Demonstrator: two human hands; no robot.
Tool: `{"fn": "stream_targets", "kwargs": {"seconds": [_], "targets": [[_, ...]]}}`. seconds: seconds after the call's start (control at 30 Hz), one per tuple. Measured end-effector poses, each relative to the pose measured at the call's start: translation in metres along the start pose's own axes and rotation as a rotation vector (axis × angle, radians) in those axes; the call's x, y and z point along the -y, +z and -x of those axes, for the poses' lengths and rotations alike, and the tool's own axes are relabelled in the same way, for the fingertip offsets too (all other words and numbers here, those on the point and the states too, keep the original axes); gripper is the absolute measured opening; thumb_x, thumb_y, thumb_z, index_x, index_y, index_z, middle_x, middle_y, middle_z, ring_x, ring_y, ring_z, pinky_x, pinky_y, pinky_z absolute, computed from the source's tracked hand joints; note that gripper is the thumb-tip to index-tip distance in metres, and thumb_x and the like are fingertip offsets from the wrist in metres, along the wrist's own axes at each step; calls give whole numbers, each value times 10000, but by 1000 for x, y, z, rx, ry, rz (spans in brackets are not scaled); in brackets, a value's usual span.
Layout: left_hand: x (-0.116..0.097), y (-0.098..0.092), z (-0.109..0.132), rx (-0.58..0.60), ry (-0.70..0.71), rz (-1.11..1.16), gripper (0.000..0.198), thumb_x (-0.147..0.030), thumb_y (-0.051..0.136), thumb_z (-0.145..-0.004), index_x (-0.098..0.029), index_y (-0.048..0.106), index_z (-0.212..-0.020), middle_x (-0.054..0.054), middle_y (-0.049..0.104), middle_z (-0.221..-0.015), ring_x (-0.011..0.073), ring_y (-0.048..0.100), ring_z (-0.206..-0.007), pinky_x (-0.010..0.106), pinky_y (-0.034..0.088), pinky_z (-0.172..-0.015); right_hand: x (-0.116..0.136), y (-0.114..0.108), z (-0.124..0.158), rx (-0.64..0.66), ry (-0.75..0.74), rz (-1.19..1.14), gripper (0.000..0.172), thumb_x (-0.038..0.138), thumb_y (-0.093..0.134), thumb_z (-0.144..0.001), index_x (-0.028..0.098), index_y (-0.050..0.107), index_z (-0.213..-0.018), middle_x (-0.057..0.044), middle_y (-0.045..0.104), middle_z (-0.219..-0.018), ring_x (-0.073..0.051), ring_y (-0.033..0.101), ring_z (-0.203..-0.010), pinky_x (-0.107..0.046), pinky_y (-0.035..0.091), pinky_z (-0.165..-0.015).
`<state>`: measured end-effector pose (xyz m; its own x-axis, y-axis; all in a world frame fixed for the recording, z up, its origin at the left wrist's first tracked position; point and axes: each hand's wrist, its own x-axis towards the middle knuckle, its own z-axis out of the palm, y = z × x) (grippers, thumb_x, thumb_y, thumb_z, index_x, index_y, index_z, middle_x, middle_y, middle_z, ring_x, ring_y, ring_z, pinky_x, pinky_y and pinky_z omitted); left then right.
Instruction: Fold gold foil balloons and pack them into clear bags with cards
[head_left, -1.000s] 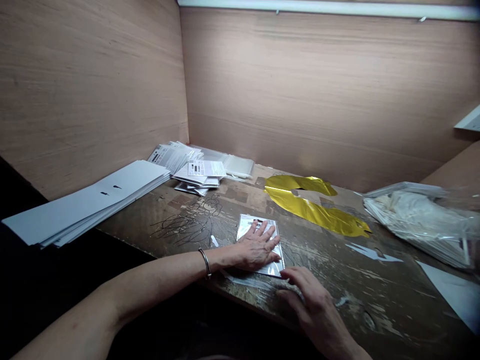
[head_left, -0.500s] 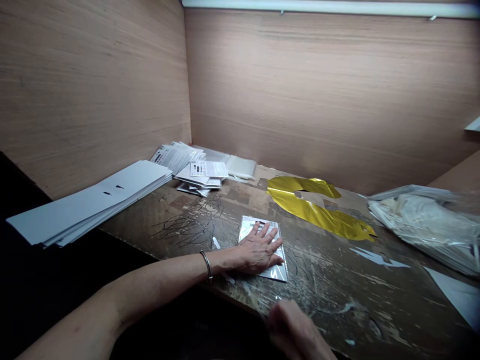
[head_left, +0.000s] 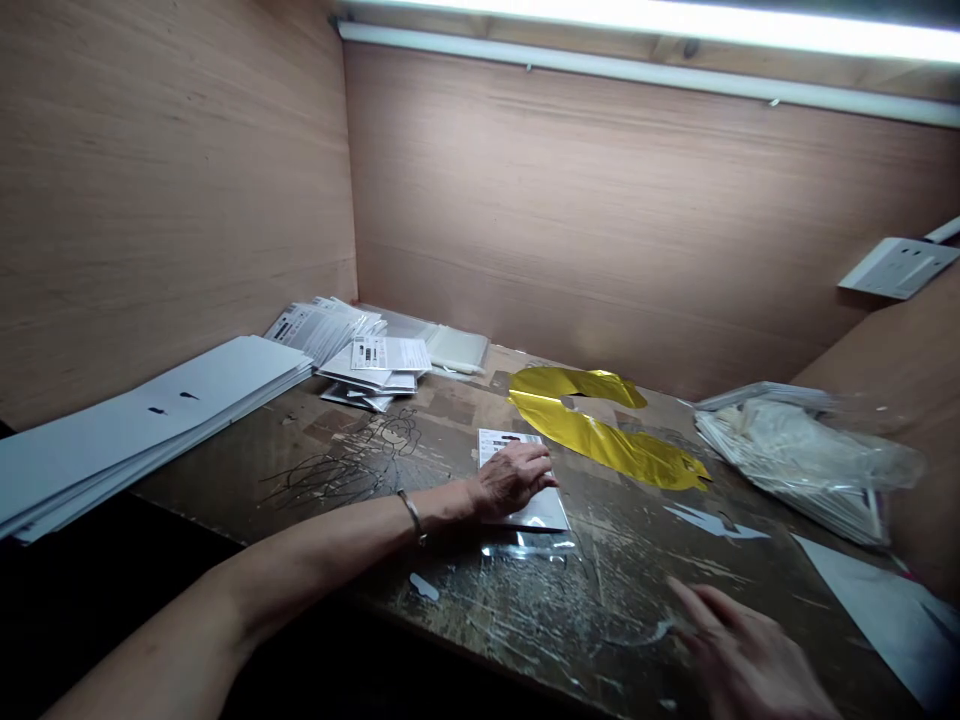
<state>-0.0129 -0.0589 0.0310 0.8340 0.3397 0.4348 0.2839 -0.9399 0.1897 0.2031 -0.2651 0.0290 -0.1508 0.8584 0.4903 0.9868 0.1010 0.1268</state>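
My left hand (head_left: 514, 477), with a bracelet on the wrist, is curled over a white printed card (head_left: 536, 512) lying flat on the worktable. Its fingers are bent and pressed together on the card's right part. Clear plastic (head_left: 529, 547) shines along the card's near edge. To the right, my right hand (head_left: 750, 645) is slightly blurred above the near part of the table, fingers stretched out and nothing visible in them. A small white cut-out (head_left: 424, 587) lies near the front edge.
Long white sheets (head_left: 217, 380) are stacked at the left. Behind are printed packets (head_left: 390, 354) and clear bags (head_left: 457, 348). Gold foil (head_left: 607, 445) lies beyond the card. A plastic-wrapped bundle (head_left: 810, 450) and a white sheet (head_left: 892, 610) are at the right.
My left hand has gone from spread flat to curled on the card. My right hand has moved right and its fingers have opened out. Clear plastic now shows below the card. The view has shifted.
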Motion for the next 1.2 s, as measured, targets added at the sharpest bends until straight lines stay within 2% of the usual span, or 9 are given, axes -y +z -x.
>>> {"fn": "stream_targets", "kwargs": {"seconds": [0.1,0.2,0.4,0.57,0.7,0.8,0.93,1.07,1.2], "targets": [[-4,-20,26,93,135,113,304,-325,296,-834,-134,519,-755,68,526,-897,138,448,-875,259,320,-811,24,25,-40,43,-291,-76,355,175,389,-759,245,443,-1102,-72,512,-1059,-218,456,-946,-360,384,-748],[-8,-34,54,225,201,177,281,-420,451,-743,-147,513,-721,50,526,-858,141,443,-846,252,324,-807,44,37,-70,103,-411,-261,217,156,385,-781,221,525,-932,-47,546,-1005,-184,458,-924,-338,375,-762],[-11,-29,66,224,89,209,386,-522,547,-607,-144,490,-652,40,503,-824,143,435,-790,245,349,-744,50,53,-86,144,-75,-448,198,189,332,-804,180,479,-672,-18,535,-613,-140,491,-586,-278,400,-542],[-12,-28,59,217,34,192,401,-527,503,-645,-134,509,-726,57,513,-818,151,453,-781,253,361,-724,43,54,-85,187,5,-573,120,227,368,-794,195,482,-811,-25,553,-735,-143,522,-679,-271,420,-600],[-17,-29,41,228,11,92,548,-529,466,-671,-146,421,-1060,135,411,-1134,259,345,-1052,397,293,-854,31,47,-88,138,197,-538,127,215,357,-796,193,481,-783,-21,542,-759,-127,527,-692,-239,425,-612],[-21,-23,25,317,-13,-4,625,-516,495,-649,-186,343,-1158,144,242,-1279,352,143,-1164,543,202,-862,3,47,-96,79,273,-320,118,184,382,-776,182,491,-822,-29,534,-834,-121,526,-748,-223,422,-651],[-17,-12,15,348,-57,-37,432,-344,452,-736,-177,386,-1129,135,378,-1202,311,276,-1129,515,272,-848,-73,47,-103,-2,399,-49,156,157,393,-748,146,505,-857,-64,535,-844,-153,521,-782,-255,411,-685],[-1,3,21,201,79,-165,344,-278,432,-750,-212,438,-1087,87,475,-1127,277,395,-1058,432,348,-830,-151,45,-101,-41,479,107,185,129,360,-732,142,539,-778,-81,547,-753,-175,520,-686,-275,393,-598],[20,32,32,-59,282,-382,275,-241,460,-725,-230,530,-991,46,572,-1001,237,517,-919,317,422,-736,-188,50,-105,-40,455,203,252,23,345,-687,152,560,-706,-70,556,-695,-167,502,-675,-271,362,-604]]}}
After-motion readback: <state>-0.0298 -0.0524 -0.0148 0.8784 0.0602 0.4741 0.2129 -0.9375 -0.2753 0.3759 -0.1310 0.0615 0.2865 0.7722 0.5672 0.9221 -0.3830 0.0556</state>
